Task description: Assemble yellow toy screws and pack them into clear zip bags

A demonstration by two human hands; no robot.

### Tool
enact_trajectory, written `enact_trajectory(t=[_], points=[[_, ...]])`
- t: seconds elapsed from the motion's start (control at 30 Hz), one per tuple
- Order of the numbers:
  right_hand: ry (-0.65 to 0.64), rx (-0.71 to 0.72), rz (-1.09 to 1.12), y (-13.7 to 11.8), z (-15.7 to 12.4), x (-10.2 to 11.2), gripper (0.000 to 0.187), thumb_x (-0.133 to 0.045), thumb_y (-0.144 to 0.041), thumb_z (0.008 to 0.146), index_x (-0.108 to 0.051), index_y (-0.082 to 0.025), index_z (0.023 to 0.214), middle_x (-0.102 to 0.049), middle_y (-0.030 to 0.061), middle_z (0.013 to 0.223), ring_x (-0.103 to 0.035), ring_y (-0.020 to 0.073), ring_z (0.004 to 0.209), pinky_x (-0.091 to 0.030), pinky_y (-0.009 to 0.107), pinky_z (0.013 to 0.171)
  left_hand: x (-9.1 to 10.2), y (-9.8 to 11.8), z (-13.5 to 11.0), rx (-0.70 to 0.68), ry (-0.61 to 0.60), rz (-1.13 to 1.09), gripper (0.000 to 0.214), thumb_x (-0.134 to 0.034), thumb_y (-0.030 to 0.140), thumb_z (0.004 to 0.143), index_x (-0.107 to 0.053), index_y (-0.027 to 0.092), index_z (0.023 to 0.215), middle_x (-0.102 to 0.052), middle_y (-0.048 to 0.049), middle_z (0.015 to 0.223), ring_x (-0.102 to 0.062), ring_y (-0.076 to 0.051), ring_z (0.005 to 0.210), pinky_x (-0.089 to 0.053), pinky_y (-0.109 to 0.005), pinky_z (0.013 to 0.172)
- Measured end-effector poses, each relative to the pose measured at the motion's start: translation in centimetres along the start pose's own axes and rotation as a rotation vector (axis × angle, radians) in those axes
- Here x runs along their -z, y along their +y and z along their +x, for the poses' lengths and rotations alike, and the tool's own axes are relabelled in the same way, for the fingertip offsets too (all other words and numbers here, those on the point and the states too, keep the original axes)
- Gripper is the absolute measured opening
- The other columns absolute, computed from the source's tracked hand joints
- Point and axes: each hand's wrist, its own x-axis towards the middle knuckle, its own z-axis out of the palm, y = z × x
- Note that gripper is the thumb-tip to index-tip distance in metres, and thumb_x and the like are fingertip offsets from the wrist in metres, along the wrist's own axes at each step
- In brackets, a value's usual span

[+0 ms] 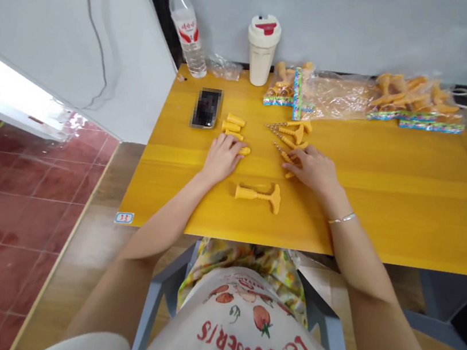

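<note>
- The nearest sleeve [244,150] lies beyond the sheathed corkscrew's left end; the nearest bare corkscrew [285,156] lies beyond its handle end.
- Good handling, I judge: pinch the sleeve by its sides and the bare one by its handle (the point looks sharp), fingertips clear of the screw.
- Left hand [222,159]: partly curled, fingers on that sleeve; I cannot tell how firmly.
- Right hand [313,169]: half-closed, thumb and fingers at that bare corkscrew's handle; grip unclear.
- Sheathed corkscrew [262,196]: on the table [384,213], untouched.
</note>
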Motion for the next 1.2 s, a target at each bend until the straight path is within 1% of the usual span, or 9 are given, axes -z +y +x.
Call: enact_trajectory(t=[0.1,0.2,0.37,0.47,0.6,0.8,0.97,1.07,1.2], points=[[-0.01,0.003,-0.018,-0.6,-0.4,0.2,0.039,-0.051,-0.05,0.097,-0.073,-0.02,0.108,-0.068,0.0151,0.097,-0.057,0.0279,0.092,-0.044,0.037,0.077,0.1,0.4,0.0,-0.044,0.013,-0.08,0.029,-0.059,0.028,0.093,-0.066,0.019,0.12,-0.06,-0.0128,0.112,-0.052,-0.03,0.112,-0.042,-0.045,0.1],[0.021,0.059,-0.015,-1.5,-1.0,0.8,0.029,-0.051,-0.039,0.098,-0.072,-0.02,0.106,-0.071,0.0151,0.098,-0.054,0.0315,0.102,-0.043,0.046,0.09,-0.1,1.0,0.0,-0.048,0.056,-0.247,0.028,-0.06,0.033,0.093,-0.066,0.02,0.117,-0.059,-0.0103,0.11,-0.054,-0.026,0.11,-0.044,-0.041,0.102],[0.141,0.146,0.017,-1.5,-1.2,1.4,0.03,-0.044,-0.03,0.1,-0.069,-0.027,0.116,-0.071,0.0096,0.103,-0.051,0.0289,0.114,-0.027,0.056,0.114,-0.8,2.0,0.4,0.035,0.052,-0.531,0.031,-0.063,0.042,0.091,-0.063,0.02,0.114,-0.067,-0.0079,0.112,-0.063,-0.022,0.106,-0.049,-0.036,0.099],[0.232,0.126,-0.001,-0.8,-1.1,1.2,0.03,-0.044,-0.031,0.101,-0.069,-0.028,0.118,-0.068,0.0071,0.102,-0.051,0.0272,0.116,-0.019,0.061,0.118,-1.1,2.3,0.5,0.075,0.054,-0.62,0.032,-0.065,0.043,0.089,-0.063,0.019,0.111,-0.071,-0.0076,0.109,-0.066,-0.021,0.101,-0.051,-0.034,0.095],[0.297,0.139,-0.023,-0.5,-1.1,0.8,0.025,-0.049,-0.031,0.1,-0.069,-0.03,0.116,-0.066,0.0052,0.099,-0.051,0.0266,0.118,-0.012,0.065,0.12,-1.2,2.4,0.4,0.081,0.064,-0.627,0.031,-0.067,0.041,0.088,-0.065,0.019,0.109,-0.072,-0.0072,0.107,-0.067,-0.02,0.099,-0.052,-0.033,0.093],[0.301,0.19,0.0,-1.5,-1.2,0.7,0.024,-0.049,-0.026,0.1,-0.07,-0.029,0.11,-0.067,0.0061,0.099,-0.052,0.0291,0.121,-0.013,0.071,0.118,-1.2,2.6,0.2,0.074,0.065,-0.623,0.029,-0.067,0.039,0.09,-0.066,0.018,0.11,-0.072,-0.0071,0.105,-0.068,-0.019,0.096,-0.052,-0.032,0.088],[0.299,0.299,0.107,-2.6,-1.4,0.0,0.023,-0.049,-0.026,0.1,-0.069,-0.03,0.111,-0.068,0.0046,0.102,-0.052,0.0274,0.124,-0.014,0.069,0.12,-0.8,3.4,-0.1,-0.034,0.029,-0.658,0.028,-0.068,0.036,0.089,-0.067,0.019,0.111,-0.072,-0.0069,0.104,-0.068,-0.019,0.097,-0.052,-0.032,0.09],[0.294,0.371,0.2,-2.9,-1.4,-0.5,0.023,-0.049,-0.027,0.101,-0.068,-0.029,0.113,-0.068,0.0043,0.103,-0.056,0.0235,0.119,-0.021,0.063,0.122,-0.4,4.0,-0.3,-0.066,0.023,-0.67,0.026,-0.07,0.035,0.089,-0.068,0.019,0.108,-0.073,-0.006,0.099,-0.068,-0.018,0.092,-0.053,-0.031,0.087],[0.307,0.403,0.324,-3.0,-1.4,-0.8,0.022,-0.05,-0.031,0.101,-0.068,-0.025,0.113,-0.068,0.0063,0.1,-0.061,0.0211,0.106,-0.037,0.055,0.116,-0.2,4.0,-0.3,-0.067,0.039,-0.701,0.023,-0.073,0.033,0.086,-0.07,0.019,0.104,-0.074,-0.0052,0.095,-0.069,-0.016,0.086,-0.053,-0.029,0.082]])
